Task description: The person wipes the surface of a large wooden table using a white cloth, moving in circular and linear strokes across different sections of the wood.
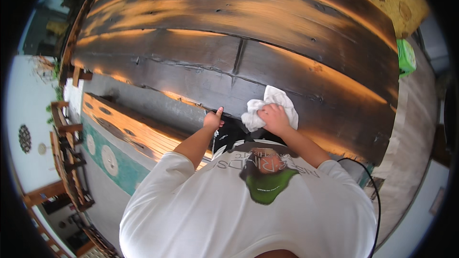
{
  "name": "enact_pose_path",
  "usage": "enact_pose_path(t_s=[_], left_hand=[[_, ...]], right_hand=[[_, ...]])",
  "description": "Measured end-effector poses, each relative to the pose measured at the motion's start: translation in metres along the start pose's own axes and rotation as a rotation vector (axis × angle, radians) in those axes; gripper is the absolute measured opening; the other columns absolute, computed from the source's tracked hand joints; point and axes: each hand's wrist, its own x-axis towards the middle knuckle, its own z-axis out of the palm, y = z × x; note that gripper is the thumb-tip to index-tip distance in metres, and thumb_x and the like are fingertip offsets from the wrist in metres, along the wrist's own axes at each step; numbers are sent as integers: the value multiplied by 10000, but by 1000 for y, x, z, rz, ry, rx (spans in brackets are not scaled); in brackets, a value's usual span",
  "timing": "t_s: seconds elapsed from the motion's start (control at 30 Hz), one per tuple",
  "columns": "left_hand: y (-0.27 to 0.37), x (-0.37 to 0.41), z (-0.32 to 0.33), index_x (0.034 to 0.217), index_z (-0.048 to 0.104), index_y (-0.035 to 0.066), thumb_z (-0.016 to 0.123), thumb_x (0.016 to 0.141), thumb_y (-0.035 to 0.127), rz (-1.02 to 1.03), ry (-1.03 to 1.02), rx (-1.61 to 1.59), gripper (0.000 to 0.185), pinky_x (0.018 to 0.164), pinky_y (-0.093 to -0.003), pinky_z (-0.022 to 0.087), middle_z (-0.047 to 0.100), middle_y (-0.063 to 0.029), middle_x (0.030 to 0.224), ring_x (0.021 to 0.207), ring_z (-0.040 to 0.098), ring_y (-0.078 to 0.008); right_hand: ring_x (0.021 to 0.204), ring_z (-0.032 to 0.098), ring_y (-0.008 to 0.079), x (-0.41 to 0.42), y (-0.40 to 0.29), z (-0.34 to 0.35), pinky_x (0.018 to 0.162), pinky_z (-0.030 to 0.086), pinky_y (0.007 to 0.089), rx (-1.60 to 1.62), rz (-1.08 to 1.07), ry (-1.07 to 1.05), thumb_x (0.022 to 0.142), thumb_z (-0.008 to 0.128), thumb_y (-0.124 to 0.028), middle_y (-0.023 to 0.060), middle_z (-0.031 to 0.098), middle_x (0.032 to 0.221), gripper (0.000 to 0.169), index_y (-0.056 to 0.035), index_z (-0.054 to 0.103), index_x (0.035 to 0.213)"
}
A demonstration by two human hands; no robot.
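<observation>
Spread out before me is a dark-stained wooden plank table [200,55] with orange-brown lighter patches, knots and seams between its boards. My right hand [275,118] presses a crumpled white cloth [281,100] onto the tabletop close to the near edge. To its left, my left hand [214,120] grips that near edge of the table, thumb uppermost and fingers curled, partly hidden below the edge. A short dark joint runs across one board just beyond the cloth.
A wooden bench [132,129] stands along the near left side. Cheese-patterned yellow blocks [400,5] sit beyond the far right corner, above a bright green container [406,57]. A black cable [376,193] hangs at my right side. Wooden chairs [68,150] stand farther left.
</observation>
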Motion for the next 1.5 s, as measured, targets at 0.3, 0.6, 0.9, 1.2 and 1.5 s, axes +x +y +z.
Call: enact_pose_path(t_s=[0.3,0.6,0.9,1.2,1.5], left_hand=[[-66,36,-53,936,628,24,613,979,344,533,-104,179,324,739,-475,517,686,-209,893,800,657,-421],[-200,133,-239,910,599,0,464,957,182,-100,-161,-231,232,558,-372,524,642,-153,727,582,661,-252],[-257,178,-302,1082,606,68,474,1000,235,-336,-229,-2,228,520,-397,535,666,-95,739,608,664,-222],[-158,178,-331,1022,581,120,443,955,145,-143,-289,-48,155,541,-325,493,641,-24,744,670,641,-161],[-175,147,-309,988,596,121,491,971,187,-189,-340,-108,126,462,-292,446,611,-29,690,584,607,-139]], right_hand=[[1179,569,417,110,120,-9,1017,451,498,-238,1370,282,803,721,-487,195,631,1244,593,-71,642,1218],[1177,640,323,369,129,24,984,502,468,-269,1308,332,819,688,-565,157,700,1212,597,-96,715,1188],[1144,570,281,471,-174,127,921,475,478,-176,198,-231,793,743,-416,71,616,1227,452,-141,668,1143],[1160,567,298,390,-55,79,884,516,480,-266,713,15,806,777,-389,70,599,1250,501,-159,617,1221],[1128,577,291,348,-82,80,895,498,467,-208,768,30,795,762,-397,71,620,1180,434,-154,668,1141]])
